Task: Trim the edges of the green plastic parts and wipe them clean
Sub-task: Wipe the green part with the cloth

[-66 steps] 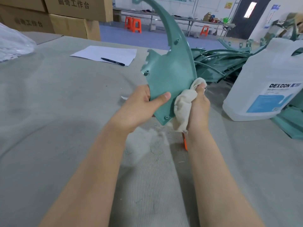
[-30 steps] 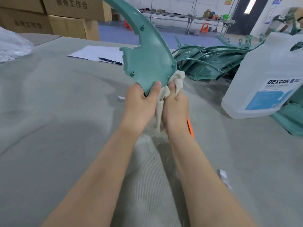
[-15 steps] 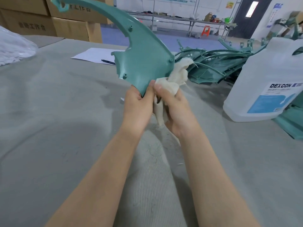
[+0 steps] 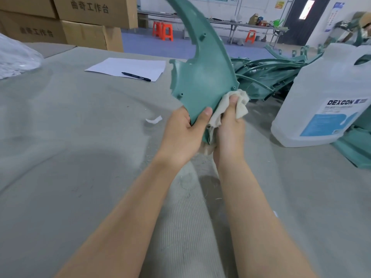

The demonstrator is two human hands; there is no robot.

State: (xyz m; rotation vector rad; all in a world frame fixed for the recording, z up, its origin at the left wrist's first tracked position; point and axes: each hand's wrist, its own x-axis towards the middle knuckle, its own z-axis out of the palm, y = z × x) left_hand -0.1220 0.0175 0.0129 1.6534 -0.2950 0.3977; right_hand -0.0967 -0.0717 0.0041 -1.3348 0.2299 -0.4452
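Hands raised: left grips green part, right presses cloth.

Left hand grips the green part while right hand clutches the cloth

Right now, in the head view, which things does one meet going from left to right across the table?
Bag → paper → green part → cloth → jug.
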